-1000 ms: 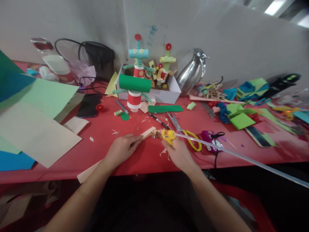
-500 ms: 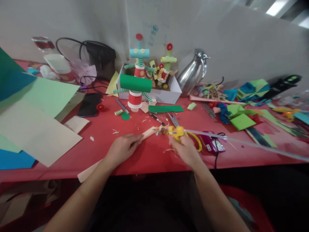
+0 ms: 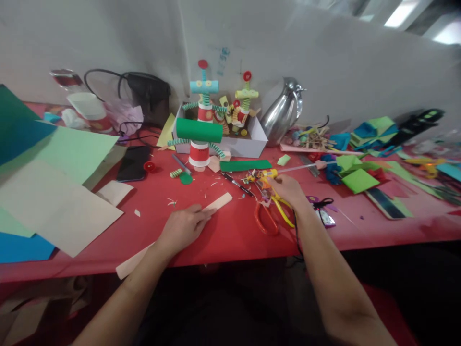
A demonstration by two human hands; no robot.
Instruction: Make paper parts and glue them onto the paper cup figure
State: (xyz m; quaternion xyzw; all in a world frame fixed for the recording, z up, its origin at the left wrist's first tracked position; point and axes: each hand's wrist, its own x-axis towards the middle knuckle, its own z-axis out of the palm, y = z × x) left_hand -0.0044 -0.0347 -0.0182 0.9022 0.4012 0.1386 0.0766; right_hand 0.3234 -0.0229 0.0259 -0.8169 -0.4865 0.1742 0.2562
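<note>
Taking the beige card strip point(image 3: 219, 202) as the marker, big loose sheets of paper point(image 3: 54, 206) lie well off to its left on the red worktop point(image 3: 230, 235), and a dark phone point(image 3: 134, 162) lies left of it and farther back. The strip runs slantwise: its near end hangs off the front edge of the worktop, and its far end points away and to the right. The left hand point(image 3: 182, 226) sits on its middle with the fingers spread flat, pressing it down and not curled round it. That hand is plainly the nearer of the two. Straight behind the strip stands a paper-cup figure point(image 3: 200, 139) with a green roll across it. Just beyond the strip's far end lies a black marker point(image 3: 236, 184). Right of that end, and a little farther back, is the yellow glue gun point(image 3: 264, 177), well clear of the card. The right hand point(image 3: 288, 188) has its grip clamped round the gun. The nozzle faces left, roughly toward the strip's far tip, and a clear glue stick point(image 3: 302, 167) trails out of the back to the right, so the gun's long axis runs almost crosswise to the worktop's depth and meets the strip's line at an angle. Scissors point(image 3: 268, 216) with orange and yellow handles lie right of the strip, under that wrist.
</note>
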